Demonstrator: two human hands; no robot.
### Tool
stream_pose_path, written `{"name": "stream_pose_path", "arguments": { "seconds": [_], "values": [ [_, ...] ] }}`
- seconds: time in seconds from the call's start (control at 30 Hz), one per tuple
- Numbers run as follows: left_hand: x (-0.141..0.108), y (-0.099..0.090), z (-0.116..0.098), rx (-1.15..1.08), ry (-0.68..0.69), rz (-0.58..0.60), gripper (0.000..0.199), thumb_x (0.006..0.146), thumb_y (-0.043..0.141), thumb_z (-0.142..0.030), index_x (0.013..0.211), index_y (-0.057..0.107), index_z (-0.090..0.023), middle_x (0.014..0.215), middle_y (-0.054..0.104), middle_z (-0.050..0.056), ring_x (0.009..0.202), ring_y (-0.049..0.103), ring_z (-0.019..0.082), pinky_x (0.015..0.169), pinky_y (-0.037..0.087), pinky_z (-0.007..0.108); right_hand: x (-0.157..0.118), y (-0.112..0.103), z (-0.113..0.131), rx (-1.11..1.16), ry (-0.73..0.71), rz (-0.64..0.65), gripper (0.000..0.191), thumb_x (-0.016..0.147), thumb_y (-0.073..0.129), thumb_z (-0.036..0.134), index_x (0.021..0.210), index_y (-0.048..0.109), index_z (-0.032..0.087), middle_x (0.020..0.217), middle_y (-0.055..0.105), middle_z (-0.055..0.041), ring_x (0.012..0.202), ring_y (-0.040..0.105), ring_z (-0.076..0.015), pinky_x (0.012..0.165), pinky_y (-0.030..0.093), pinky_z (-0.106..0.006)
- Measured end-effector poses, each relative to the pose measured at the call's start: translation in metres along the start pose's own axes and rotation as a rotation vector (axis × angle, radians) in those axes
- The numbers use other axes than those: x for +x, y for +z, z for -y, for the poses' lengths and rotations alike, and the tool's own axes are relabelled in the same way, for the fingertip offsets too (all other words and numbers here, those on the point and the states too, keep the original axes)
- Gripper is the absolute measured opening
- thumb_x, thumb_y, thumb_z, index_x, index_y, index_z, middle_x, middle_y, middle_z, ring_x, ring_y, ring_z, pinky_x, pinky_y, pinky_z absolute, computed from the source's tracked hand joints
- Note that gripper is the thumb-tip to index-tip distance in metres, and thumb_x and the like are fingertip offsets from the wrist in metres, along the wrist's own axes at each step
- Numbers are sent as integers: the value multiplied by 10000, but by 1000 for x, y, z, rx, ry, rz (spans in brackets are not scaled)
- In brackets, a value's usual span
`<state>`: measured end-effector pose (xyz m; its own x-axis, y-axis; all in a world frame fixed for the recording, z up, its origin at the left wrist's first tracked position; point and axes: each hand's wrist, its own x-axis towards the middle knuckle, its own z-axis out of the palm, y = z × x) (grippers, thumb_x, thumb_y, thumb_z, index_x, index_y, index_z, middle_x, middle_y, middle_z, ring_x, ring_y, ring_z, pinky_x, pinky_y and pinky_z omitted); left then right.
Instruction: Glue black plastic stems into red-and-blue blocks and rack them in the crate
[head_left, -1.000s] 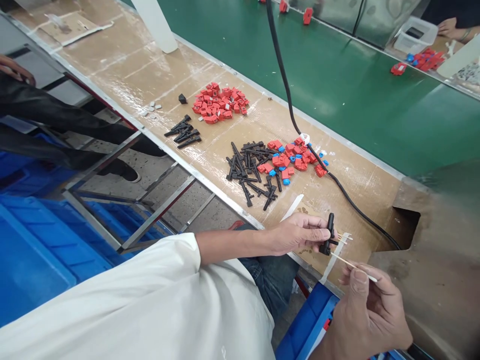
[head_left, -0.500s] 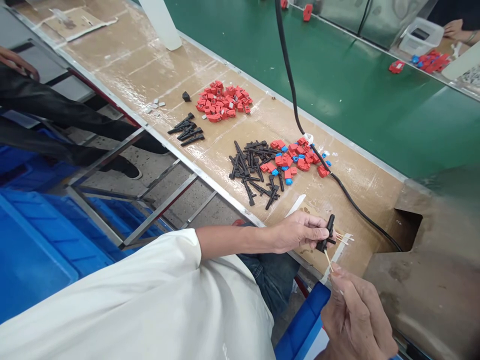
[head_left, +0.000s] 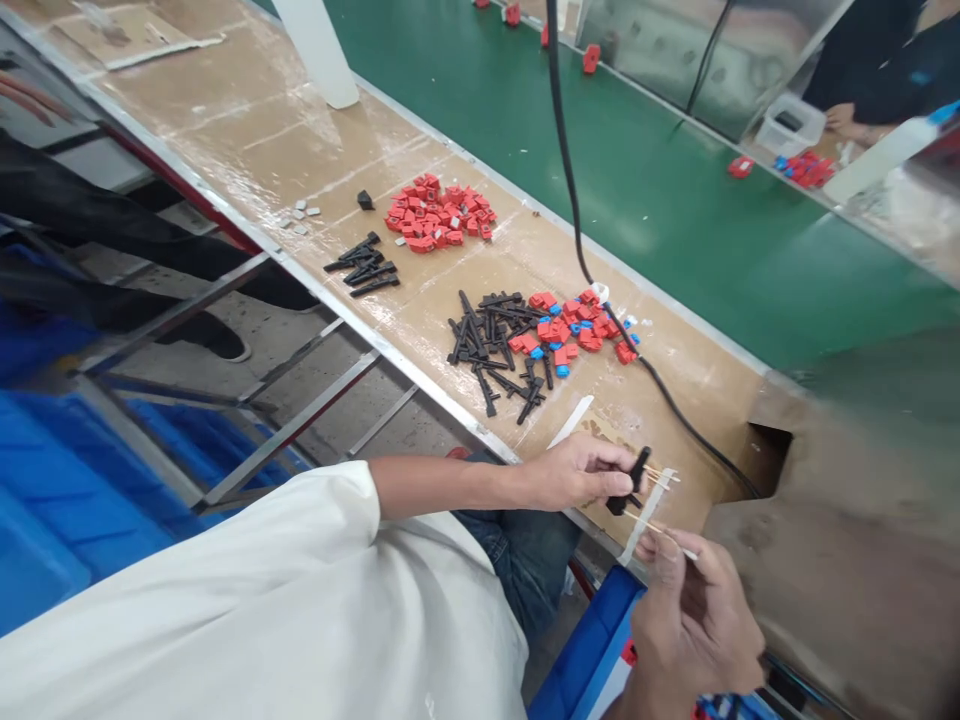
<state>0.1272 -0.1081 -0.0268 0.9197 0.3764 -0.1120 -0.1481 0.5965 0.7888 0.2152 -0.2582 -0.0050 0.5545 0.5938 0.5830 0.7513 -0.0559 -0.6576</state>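
My left hand (head_left: 581,474) is closed, with thumb and fingers pinching a black plastic part (head_left: 638,470) that has a rod-like end pointing up. My right hand (head_left: 701,612) grips a thin cotton swab (head_left: 649,524) between thumb and fingertips. One end of the swab reaches to the lower end of the black part; whether it touches or enters it I cannot tell. The swab's white far tip shows by my right fingers. Beyond my left fingers, several more cotton swabs (head_left: 664,479) lie on the bench beside a strip of white tape (head_left: 637,530).
On the brown-covered bench (head_left: 442,300) lie a pile of black parts (head_left: 480,335), red-and-blue pieces (head_left: 574,325), red pieces (head_left: 439,212) and a small black group (head_left: 364,265). A black cable (head_left: 675,410) crosses the bench. Behind runs a green belt (head_left: 487,120). Blue crates (head_left: 67,480) stand below.
The swab has swung from steep to flatter, and its white far tip now shows. My right hand has turned with it. The whole view has shifted slightly; my left hand keeps the black part.
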Motion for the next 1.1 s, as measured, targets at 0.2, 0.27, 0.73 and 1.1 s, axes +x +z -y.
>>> {"name": "stream_pose_path", "arguments": {
  "seconds": [0.2,0.27,0.73,1.1],
  "values": [
    [-1,8,8,-157,-42,-117,563,611,837,-632,782,708,-111,728,639,52,629,495,87,532,303,193,-1,-5,10,-179,-342,117,259,869,619,8,1035,635,206,823,702,-26,734,685,-143,665,566,-252],
    [-3,12,8,-112,-12,-132,575,633,814,-649,795,719,-106,717,637,50,625,485,89,523,296,193,0,-5,14,-236,-401,130,260,871,615,-2,1042,620,194,823,692,-30,727,680,-133,673,563,-242],
    [-7,10,-3,-226,-159,-27,529,553,900,-551,789,743,-105,794,634,68,684,512,83,522,259,171,-2,-11,15,-119,-457,140,294,854,584,-45,1083,624,134,856,679,-78,764,670,-155,642,567,-257],
    [-17,12,-1,-160,-171,-61,480,608,886,-511,801,730,-100,760,632,58,660,501,84,515,297,168,-2,-16,27,-140,-416,255,224,906,525,7,1062,598,151,837,662,-74,748,613,-138,657,511,-251]
  ]
}}
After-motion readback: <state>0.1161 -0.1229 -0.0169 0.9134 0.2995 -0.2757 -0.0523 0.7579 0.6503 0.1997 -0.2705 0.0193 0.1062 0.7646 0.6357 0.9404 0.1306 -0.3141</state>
